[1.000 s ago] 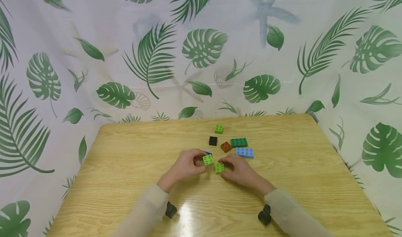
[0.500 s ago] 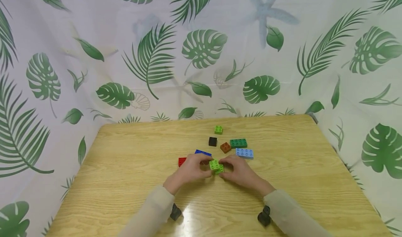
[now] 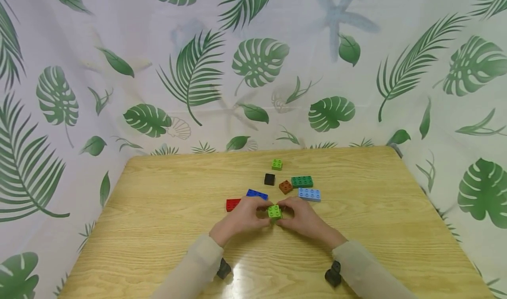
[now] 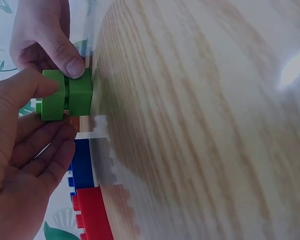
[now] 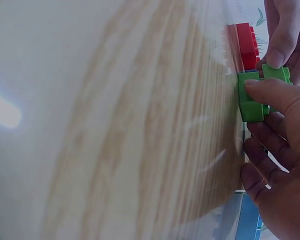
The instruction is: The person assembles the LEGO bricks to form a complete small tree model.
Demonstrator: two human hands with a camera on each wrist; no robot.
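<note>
My left hand [image 3: 242, 217] pinches a light green four-stud brick [image 4: 53, 97] between thumb and fingers. It sits over a second light green brick [image 4: 80, 97], which my right hand [image 3: 304, 219] pinches close to the tabletop. A narrow gap runs between the two bricks in the left wrist view. Seen from the right wrist, the upper brick [image 5: 274, 73] is shifted sideways from the lower brick [image 5: 249, 106]. In the head view the upper one covers most of the lower. Just past my left hand lie a red brick [image 3: 232, 204] and a blue brick [image 3: 256, 194], both partly hidden.
Beyond my hands on the wooden table [image 3: 170, 184] are a light blue brick [image 3: 309, 194], a dark green brick [image 3: 302, 182], a brown brick [image 3: 285, 186] and a black brick [image 3: 269, 179]. Another light green brick [image 3: 277, 164] lies near the back edge. A leaf-patterned cloth [image 3: 222, 136] hangs behind.
My left hand has moved right and slightly nearer, bringing its light green brick over the one in my right hand. The red and blue bricks have come into sight. My right hand stays nearly still.
</note>
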